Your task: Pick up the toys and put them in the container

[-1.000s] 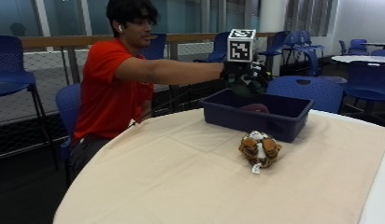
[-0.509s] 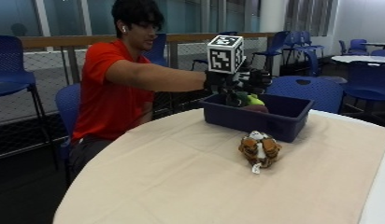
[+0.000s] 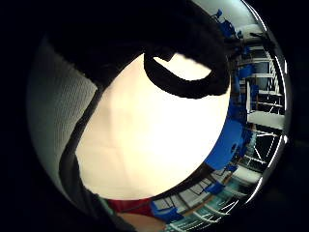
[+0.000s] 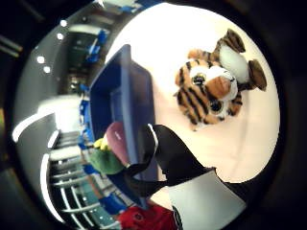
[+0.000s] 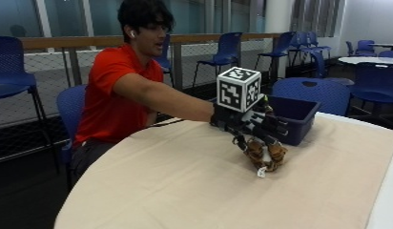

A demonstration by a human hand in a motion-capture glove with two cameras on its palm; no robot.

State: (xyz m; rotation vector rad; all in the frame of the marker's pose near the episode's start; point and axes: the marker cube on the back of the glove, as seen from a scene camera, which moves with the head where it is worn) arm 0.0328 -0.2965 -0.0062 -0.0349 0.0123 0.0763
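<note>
A striped tiger plush point(image 5: 265, 153) lies on the cream tablecloth just in front of the blue bin point(image 5: 302, 118). My gloved right hand point(image 5: 252, 125) hovers right above the tiger, fingers spread and relaxed, holding nothing. In the thumb side palm view the tiger point(image 4: 211, 91) lies free on the cloth beside the bin's wall point(image 4: 129, 96), with a gloved finger point(image 4: 168, 153) reaching toward it. Inside the bin lie a green toy point(image 4: 106, 160) and a maroon one point(image 4: 117, 138).
The round table point(image 5: 184, 186) has broad bare cloth on the person's side of the tiger. The little finger side palm view faces that cloth point(image 3: 154, 140). Blue chairs point(image 5: 311, 90) stand behind the bin, and a white table point(image 5: 374, 59) further back.
My hand has come from above the bin, back and down to just over the tiger. The tiger and bin have stayed put.
</note>
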